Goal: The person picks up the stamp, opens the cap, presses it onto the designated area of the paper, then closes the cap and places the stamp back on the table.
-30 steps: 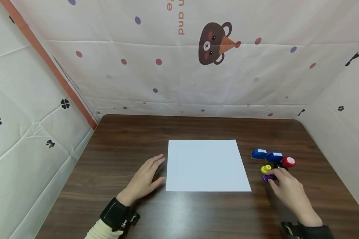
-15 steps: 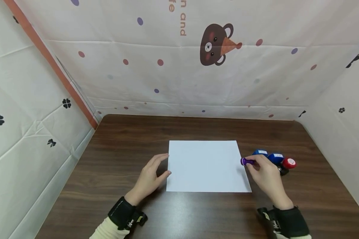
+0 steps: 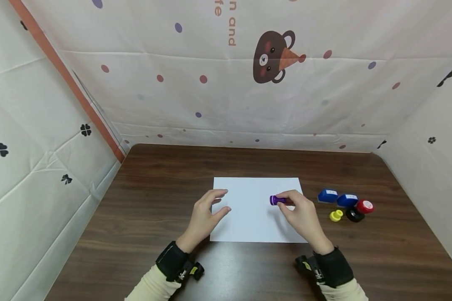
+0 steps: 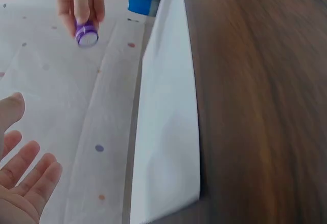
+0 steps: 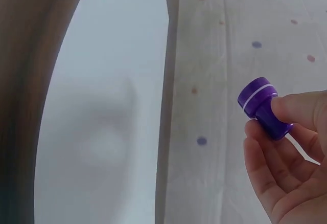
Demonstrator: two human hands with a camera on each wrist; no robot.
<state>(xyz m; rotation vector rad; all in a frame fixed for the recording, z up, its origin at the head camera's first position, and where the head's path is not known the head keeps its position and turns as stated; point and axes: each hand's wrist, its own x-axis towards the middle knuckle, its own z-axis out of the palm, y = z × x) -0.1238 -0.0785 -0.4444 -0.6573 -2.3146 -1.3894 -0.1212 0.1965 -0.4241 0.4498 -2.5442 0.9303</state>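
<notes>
My right hand (image 3: 304, 215) pinches a small purple stamp (image 3: 275, 200) between thumb and fingers, above the right half of a white sheet of paper (image 3: 245, 221). In the right wrist view the stamp (image 5: 263, 106) lies tilted, its wide end with a white ring pointing away from the palm. Its pale round face shows in the left wrist view. My left hand (image 3: 204, 217) hovers over the sheet's left edge, fingers relaxed and thumb apart, holding nothing.
Right of the paper stand two blue stamps (image 3: 327, 195) with white labels, a red round piece (image 3: 365, 206), a black round piece (image 3: 355, 215) and a yellow stamp (image 3: 336, 215). A patterned cloth (image 3: 173, 100) rises behind the brown table (image 3: 165, 167).
My right hand has picked up the purple stamp from beside the yellow one and carried it left over the paper. The left hand has moved right, over the paper's left edge.
</notes>
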